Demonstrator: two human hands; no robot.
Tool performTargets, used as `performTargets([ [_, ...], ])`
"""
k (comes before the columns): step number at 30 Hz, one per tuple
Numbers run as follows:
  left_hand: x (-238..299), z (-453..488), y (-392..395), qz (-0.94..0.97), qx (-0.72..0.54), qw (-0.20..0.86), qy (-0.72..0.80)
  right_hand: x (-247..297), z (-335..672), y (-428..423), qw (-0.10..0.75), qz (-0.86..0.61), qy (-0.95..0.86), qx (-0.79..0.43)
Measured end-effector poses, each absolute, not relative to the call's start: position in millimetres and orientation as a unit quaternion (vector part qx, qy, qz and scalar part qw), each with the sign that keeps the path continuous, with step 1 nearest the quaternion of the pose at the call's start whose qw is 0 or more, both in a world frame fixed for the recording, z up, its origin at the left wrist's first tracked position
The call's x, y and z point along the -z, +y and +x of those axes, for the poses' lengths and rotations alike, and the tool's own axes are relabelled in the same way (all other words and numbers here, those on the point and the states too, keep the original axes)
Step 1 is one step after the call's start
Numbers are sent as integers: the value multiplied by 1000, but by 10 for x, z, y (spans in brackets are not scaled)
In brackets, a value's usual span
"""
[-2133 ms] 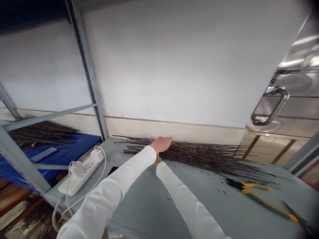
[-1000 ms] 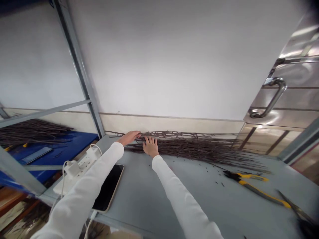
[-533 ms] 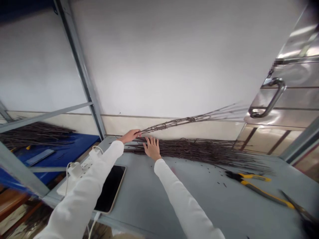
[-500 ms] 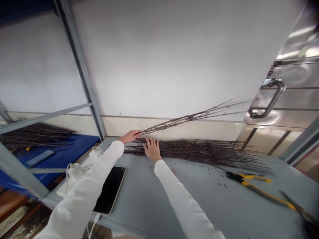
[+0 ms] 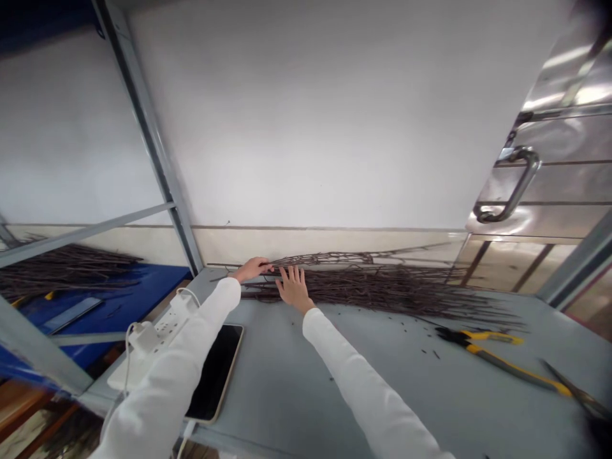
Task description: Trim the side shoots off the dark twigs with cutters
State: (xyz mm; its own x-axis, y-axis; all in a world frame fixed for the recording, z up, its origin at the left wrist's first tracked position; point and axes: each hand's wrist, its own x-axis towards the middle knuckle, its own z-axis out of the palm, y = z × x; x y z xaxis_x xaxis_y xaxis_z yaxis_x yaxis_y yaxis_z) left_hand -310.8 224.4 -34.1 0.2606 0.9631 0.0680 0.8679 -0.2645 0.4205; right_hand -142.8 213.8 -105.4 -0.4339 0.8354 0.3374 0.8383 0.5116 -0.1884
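My left hand (image 5: 254,269) is closed on the left ends of a few thin dark twigs (image 5: 329,258). They slant low along the back of a long pile of similar twigs (image 5: 373,290), their tips pointing right. My right hand (image 5: 294,287) rests flat on the pile's left part, fingers spread. The pile lies lengthwise on a grey tabletop (image 5: 287,370) close to the wall.
Yellow-and-black pliers (image 5: 497,360) and a dark pointed tool (image 5: 574,392) lie at right. A phone (image 5: 217,370) and a white power strip (image 5: 165,328) are near my left arm. Left of the metal post (image 5: 157,146), more twigs (image 5: 67,268) lie on a blue surface.
The twigs in my left hand have come down from a raised slant to just above or against the back of the pile. My right hand stays on the pile.
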Motion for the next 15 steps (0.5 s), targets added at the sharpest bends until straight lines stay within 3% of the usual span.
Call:
performTargets([
  [7, 793, -2893, 2322, 733, -265, 25, 626, 508, -1327, 2021, 168, -373, -912, 40],
  [10, 882, -2818, 2264, 703, -306, -32, 642, 339, -1271, 2122, 173, -380, -906, 76],
  [15, 1022, -2614, 1994, 617, -371, -129, 682, 390, -1201, 2370, 97, -409, -904, 72],
])
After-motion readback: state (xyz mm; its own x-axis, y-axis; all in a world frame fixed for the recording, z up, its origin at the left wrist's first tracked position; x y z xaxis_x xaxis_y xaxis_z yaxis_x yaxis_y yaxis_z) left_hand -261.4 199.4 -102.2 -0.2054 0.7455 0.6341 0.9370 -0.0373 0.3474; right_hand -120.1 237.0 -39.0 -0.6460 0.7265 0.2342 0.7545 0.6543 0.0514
